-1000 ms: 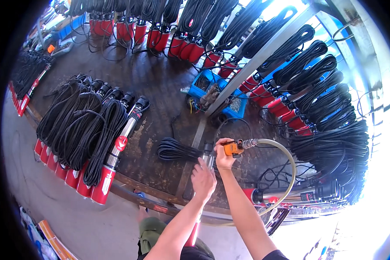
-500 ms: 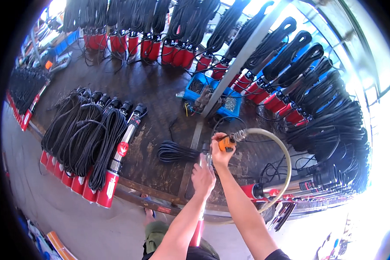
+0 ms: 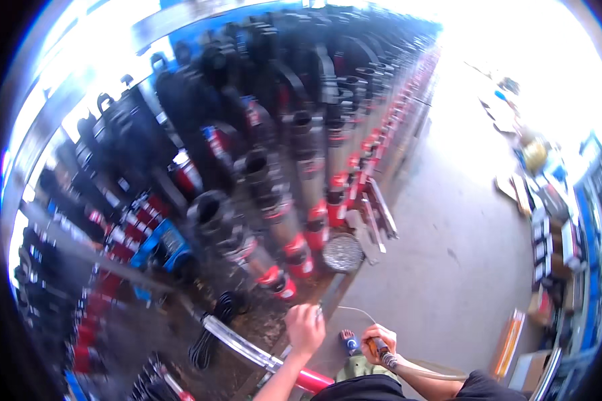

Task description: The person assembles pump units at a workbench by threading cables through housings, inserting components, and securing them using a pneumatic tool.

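Observation:
My right hand (image 3: 379,341) is wrapped round an orange air tool (image 3: 380,347) with a metal spring at its hose end. A pale hose (image 3: 435,371) runs from the tool beside my right forearm. My left hand (image 3: 306,331) is raised by the bench edge, its fingers pressed together; whatever they may pinch is too small and blurred to name. Below my left hand lies a long pump (image 3: 244,347), a silver tube with a red end, crossing under my left forearm and reaching over the bench edge. Its black cable coil (image 3: 212,331) rests on the bench.
Several pumps (image 3: 274,217) with red ends stand blurred along the bench. A round dish (image 3: 342,252) of small metal parts sits at the bench corner. Blue bins (image 3: 167,244) are at left. Boxes (image 3: 548,247) and an orange-edged long carton (image 3: 510,344) lie at right.
The view has swung right. My right hand has drawn the orange tool away from the pump, back toward my body. My left hand has come off the pump and risen beside the bench edge.

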The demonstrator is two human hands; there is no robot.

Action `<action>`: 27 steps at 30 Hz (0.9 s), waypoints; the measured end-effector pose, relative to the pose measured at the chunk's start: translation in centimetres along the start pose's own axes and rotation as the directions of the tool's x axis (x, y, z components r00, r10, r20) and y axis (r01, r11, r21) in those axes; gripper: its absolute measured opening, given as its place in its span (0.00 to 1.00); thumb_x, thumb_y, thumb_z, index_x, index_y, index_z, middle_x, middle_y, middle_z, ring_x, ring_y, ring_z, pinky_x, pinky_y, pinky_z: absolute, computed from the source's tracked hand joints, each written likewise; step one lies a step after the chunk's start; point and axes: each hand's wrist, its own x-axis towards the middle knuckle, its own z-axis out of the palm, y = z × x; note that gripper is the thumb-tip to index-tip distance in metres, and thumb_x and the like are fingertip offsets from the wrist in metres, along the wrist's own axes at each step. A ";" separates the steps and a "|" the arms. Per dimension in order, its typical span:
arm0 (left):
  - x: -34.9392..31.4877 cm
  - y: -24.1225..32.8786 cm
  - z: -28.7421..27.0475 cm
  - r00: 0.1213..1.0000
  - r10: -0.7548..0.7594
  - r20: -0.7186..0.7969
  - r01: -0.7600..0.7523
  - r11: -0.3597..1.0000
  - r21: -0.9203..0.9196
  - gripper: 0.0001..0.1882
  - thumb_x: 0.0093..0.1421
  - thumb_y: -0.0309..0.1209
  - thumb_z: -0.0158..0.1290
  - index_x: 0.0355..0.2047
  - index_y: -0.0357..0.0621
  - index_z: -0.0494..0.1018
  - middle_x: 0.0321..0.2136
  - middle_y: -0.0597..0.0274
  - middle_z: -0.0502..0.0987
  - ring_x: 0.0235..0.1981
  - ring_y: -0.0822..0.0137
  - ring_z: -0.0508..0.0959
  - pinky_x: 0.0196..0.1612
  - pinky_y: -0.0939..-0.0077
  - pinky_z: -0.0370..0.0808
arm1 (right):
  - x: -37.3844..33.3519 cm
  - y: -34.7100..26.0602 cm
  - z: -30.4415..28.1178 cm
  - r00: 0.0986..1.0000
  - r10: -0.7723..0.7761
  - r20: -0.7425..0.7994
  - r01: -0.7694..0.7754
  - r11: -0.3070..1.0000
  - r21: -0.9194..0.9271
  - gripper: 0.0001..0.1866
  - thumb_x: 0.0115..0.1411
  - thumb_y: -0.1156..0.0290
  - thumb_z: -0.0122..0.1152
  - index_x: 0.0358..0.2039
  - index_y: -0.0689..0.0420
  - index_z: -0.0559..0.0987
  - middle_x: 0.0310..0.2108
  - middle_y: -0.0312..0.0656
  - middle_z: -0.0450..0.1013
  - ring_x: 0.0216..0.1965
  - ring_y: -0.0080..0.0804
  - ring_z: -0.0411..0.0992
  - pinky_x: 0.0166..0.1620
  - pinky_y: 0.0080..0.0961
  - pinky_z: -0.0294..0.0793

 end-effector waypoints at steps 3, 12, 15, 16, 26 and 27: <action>8.3 1.7 9.7 0.946 0.206 0.249 -0.176 0.975 -0.137 0.08 0.57 0.28 0.52 0.35 0.43 0.77 0.34 0.52 0.78 0.42 0.51 0.76 0.48 0.58 0.73 | -2.6 0.7 -3.1 0.989 0.041 -0.140 -0.054 0.995 -0.086 0.10 0.43 0.80 0.64 0.29 0.58 0.77 0.25 0.43 0.76 0.26 0.36 0.77 0.31 0.27 0.78; 20.5 -3.0 23.4 0.726 -0.087 0.683 -0.266 0.880 0.394 0.17 0.49 0.33 0.63 0.39 0.42 0.80 0.42 0.47 0.81 0.45 0.50 0.82 0.50 0.57 0.79 | -5.9 0.5 -7.8 0.922 0.122 -0.368 -0.103 0.992 0.072 0.08 0.57 0.68 0.59 0.32 0.60 0.77 0.27 0.40 0.73 0.28 0.31 0.74 0.32 0.27 0.74; 21.4 -7.0 24.6 0.818 0.019 0.575 -0.339 0.823 0.456 0.07 0.46 0.29 0.62 0.27 0.42 0.84 0.29 0.43 0.82 0.34 0.48 0.84 0.42 0.61 0.82 | -7.0 1.9 -7.8 0.916 0.097 -0.390 -0.052 0.991 0.126 0.15 0.62 0.59 0.58 0.29 0.59 0.75 0.26 0.40 0.71 0.24 0.30 0.72 0.26 0.26 0.69; 21.3 -6.3 24.0 0.842 0.035 0.539 -0.312 0.845 0.434 0.06 0.45 0.28 0.63 0.26 0.42 0.84 0.27 0.43 0.82 0.33 0.48 0.84 0.41 0.60 0.82 | -6.7 1.2 -8.5 0.912 0.140 -0.387 -0.090 0.985 0.146 0.10 0.58 0.65 0.57 0.28 0.59 0.75 0.26 0.40 0.71 0.24 0.30 0.71 0.26 0.26 0.69; 22.9 -2.9 16.5 0.959 0.066 0.276 -0.123 0.973 0.193 0.07 0.43 0.26 0.66 0.23 0.36 0.81 0.22 0.47 0.81 0.28 0.49 0.83 0.40 0.59 0.80 | -3.1 -0.3 -9.1 0.915 0.183 -0.360 -0.058 0.942 0.332 0.06 0.53 0.72 0.54 0.27 0.61 0.76 0.26 0.38 0.70 0.23 0.24 0.69 0.26 0.23 0.67; 22.9 -2.1 16.1 0.969 0.080 0.234 -0.122 0.978 0.169 0.07 0.42 0.25 0.66 0.22 0.36 0.80 0.22 0.47 0.81 0.28 0.49 0.83 0.40 0.59 0.79 | -2.5 -1.4 -9.2 0.912 0.221 -0.346 -0.079 0.921 0.382 0.07 0.54 0.71 0.54 0.28 0.61 0.76 0.26 0.37 0.70 0.23 0.23 0.68 0.26 0.23 0.67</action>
